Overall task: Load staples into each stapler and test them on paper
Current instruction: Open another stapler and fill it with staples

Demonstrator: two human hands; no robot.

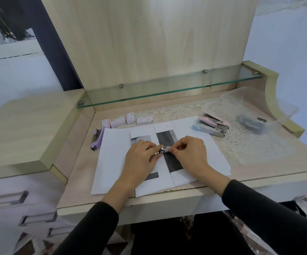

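Both hands, left hand [139, 159] and right hand [189, 153], pinch one small silver metal stapler [164, 150] over white paper sheets [112, 162] on the pale wooden counter [79, 168]; a clear glass shelf [167, 89] runs beyond them.

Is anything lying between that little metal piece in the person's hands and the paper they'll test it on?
Nothing visible does. Both the left hand and the right hand hold the small metal stapler part directly over the paper sheets. The other staplers and the staple boxes lie off to the sides.
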